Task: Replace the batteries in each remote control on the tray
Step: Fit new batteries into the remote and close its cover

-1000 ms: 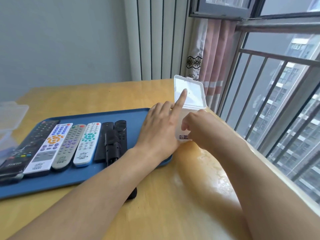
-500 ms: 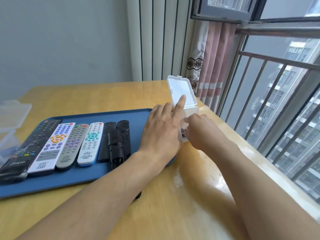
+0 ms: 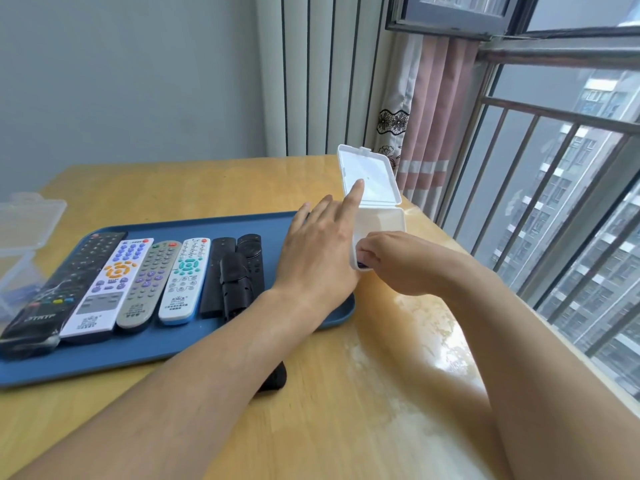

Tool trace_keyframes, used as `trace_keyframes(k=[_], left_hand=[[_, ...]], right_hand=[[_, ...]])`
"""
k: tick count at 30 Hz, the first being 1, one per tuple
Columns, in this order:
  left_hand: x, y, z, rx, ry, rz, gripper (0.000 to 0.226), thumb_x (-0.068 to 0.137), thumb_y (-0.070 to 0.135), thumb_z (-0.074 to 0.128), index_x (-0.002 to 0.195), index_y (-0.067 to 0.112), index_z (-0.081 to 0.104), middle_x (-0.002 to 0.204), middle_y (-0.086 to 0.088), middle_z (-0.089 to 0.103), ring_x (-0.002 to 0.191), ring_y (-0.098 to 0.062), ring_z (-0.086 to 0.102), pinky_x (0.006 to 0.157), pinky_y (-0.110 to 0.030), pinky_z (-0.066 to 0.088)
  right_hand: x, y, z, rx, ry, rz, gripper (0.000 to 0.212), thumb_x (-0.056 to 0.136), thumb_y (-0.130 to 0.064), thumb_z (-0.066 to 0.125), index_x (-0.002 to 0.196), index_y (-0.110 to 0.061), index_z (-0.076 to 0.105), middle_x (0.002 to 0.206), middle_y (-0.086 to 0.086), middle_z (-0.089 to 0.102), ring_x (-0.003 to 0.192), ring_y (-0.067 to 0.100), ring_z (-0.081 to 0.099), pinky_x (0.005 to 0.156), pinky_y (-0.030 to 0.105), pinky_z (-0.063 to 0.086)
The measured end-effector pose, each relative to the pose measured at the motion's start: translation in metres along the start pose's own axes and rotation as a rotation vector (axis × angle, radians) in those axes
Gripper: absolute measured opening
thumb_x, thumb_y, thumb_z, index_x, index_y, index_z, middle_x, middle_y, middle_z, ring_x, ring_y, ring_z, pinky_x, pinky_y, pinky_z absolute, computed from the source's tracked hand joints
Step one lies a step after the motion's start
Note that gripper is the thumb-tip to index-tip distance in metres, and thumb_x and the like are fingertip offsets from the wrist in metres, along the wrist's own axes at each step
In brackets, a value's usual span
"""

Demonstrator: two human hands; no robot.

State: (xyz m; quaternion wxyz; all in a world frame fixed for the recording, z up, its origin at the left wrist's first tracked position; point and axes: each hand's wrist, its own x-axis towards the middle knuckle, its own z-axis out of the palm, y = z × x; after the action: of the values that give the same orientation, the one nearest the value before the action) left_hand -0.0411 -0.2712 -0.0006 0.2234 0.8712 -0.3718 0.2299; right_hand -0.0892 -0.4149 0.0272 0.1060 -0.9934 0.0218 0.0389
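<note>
Box [image 3: 380,221] just right of tray [image 3: 145,355], remotes [image 3: 138,282] lined up on it; left hand [image 3: 320,251] spread, forefinger propping lid; right hand [image 3: 398,261] curled inside, contents hidden; best fishing gently, lid pinned back.

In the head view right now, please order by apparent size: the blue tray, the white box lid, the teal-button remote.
1. blue tray, by far the largest.
2. teal-button remote.
3. white box lid.
The last two look close, and the remote is longer but narrower and lies nearer the camera, so their order is unsure.
</note>
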Motion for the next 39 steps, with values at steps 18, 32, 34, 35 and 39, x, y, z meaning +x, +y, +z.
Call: trace_keyframes(k=[18,32,34,35,39], left_hand=[[0.002,0.001,-0.001,-0.284,-0.465,-0.323,0.111,0.086,0.046,0.074,0.161,0.021,-0.004,0.140,-0.008,0.054,0.129,-0.031,0.047,0.108,-0.041,0.038],[0.003,0.004,-0.040,-0.199,-0.506,-0.368,0.129,0.078,0.053,0.080,0.160,0.021,-0.014,0.169,-0.008,0.012,0.156,-0.025,-0.003,0.123,-0.042,0.009],[0.000,-0.007,-0.059,-0.052,-0.403,-0.382,0.108,0.082,0.057,0.073,0.160,0.021,0.008,0.160,-0.006,0.034,0.151,-0.024,0.018,0.115,-0.042,0.027],[-0.003,-0.015,-0.069,0.033,-0.361,-0.407,0.093,0.085,0.059,0.069,0.156,0.022,0.022,0.152,-0.004,0.043,0.145,-0.025,0.030,0.106,-0.042,0.035],[-0.030,-0.047,-0.106,0.248,-0.378,-0.595,0.061,0.093,0.063,0.054,0.138,0.023,0.045,0.134,-0.003,0.059,0.123,-0.031,0.055,0.087,-0.039,0.042]], right_hand=[[-0.013,0.027,-0.017,0.280,0.009,-0.100,0.016,0.088,-0.029,0.076,0.103,-0.035,0.076,0.094,-0.024,0.073,0.086,-0.013,0.064,0.078,0.013,0.047],[-0.005,0.019,-0.022,1.843,0.220,-0.150,0.036,0.089,-0.004,0.061,0.125,-0.003,0.059,0.098,0.008,0.070,0.079,0.012,0.066,0.072,0.015,0.056],[-0.007,0.012,-0.021,1.973,0.122,-0.142,0.036,0.095,-0.002,0.056,0.131,-0.006,0.057,0.097,0.006,0.068,0.078,0.010,0.061,0.070,0.013,0.055],[-0.007,0.006,-0.020,1.982,0.084,-0.132,0.036,0.097,-0.002,0.055,0.132,-0.007,0.057,0.096,0.006,0.067,0.077,0.010,0.059,0.068,0.013,0.054],[-0.004,-0.033,-0.007,2.026,-0.083,-0.054,0.033,0.098,0.002,0.049,0.130,-0.005,0.057,0.088,0.007,0.060,0.065,0.011,0.050,0.058,0.017,0.044]])
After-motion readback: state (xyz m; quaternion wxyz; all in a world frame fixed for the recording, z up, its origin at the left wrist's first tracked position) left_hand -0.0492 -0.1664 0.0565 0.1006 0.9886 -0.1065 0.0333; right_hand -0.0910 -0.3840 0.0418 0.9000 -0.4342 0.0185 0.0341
